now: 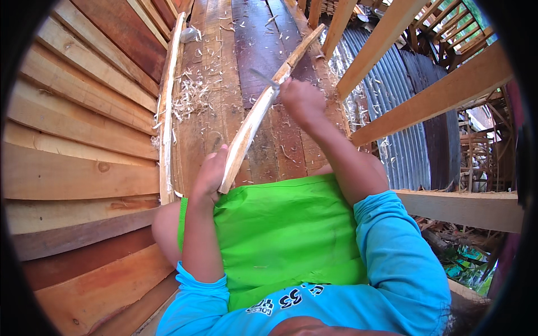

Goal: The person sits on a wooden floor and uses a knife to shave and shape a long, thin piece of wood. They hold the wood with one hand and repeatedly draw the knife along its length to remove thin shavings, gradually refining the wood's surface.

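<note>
At 9 o'clock, a wall of overlapping planks point(84, 171), reddish and pale brown. At 10 o'clock, along the foot of that wall, a long pale pole point(166, 106). Just right of it, curly wood shavings point(189, 102) scattered over the board floor point(210, 131). Just left of the middle, the left hand point(210, 172), partly curled against the near end of a stick point(245, 133); fingers mostly hidden, so cannot tell how tightly. Stick slanting from that hand towards 1 o'clock, whitish along the middle, browner at the far end. Across it at 12 o'clock, a knife point(263, 77), tip towards 10 o'clock; cannot tell whether biting into the wood. At 6 o'clock, bright green cloth point(286, 235) over the lap, beside the stick's near end. At 1 o'clock, the right hand point(302, 102), closed round the knife's handle. At 2 o'clock, a slanting wooden beam point(431, 102) and grey corrugated metal sheets point(404, 157) beyond.
</note>
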`<state>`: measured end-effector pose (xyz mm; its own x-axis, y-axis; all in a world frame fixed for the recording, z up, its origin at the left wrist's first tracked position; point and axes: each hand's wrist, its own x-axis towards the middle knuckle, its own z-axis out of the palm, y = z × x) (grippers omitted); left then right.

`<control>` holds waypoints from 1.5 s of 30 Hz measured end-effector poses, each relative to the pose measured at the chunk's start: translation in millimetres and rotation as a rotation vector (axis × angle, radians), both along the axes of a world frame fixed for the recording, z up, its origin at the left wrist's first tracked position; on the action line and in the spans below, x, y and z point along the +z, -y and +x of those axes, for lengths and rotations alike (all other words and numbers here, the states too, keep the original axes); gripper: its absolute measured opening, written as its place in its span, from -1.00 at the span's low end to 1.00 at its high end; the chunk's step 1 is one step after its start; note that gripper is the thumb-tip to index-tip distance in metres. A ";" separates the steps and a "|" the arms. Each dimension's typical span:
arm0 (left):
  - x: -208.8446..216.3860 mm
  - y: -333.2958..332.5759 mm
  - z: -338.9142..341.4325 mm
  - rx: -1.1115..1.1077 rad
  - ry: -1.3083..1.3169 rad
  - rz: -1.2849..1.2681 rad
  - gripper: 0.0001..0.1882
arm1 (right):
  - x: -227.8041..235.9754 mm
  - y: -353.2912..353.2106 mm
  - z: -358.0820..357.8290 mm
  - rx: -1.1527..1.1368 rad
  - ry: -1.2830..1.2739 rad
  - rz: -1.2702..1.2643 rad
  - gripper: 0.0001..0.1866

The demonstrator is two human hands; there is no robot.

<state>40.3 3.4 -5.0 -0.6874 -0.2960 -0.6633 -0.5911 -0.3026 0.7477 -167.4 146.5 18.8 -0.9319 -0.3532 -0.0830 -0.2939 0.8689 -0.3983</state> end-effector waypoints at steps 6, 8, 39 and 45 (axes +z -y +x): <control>11.3 -5.0 4.1 0.012 -0.044 -0.011 -0.47 | -9.7 5.8 21.3 0.058 0.079 -0.087 -0.24; 16.2 -15.3 4.4 0.015 -0.051 -0.054 -0.47 | -6.1 1.0 13.7 0.070 0.157 -0.124 -0.22; -1.1 0.1 15.1 0.001 0.002 0.034 -0.50 | -9.1 -23.9 17.3 0.541 0.173 -0.280 -0.71; 4.2 4.5 16.1 0.026 0.008 -0.130 -0.46 | 6.9 -21.3 62.4 0.585 0.104 -0.163 -0.61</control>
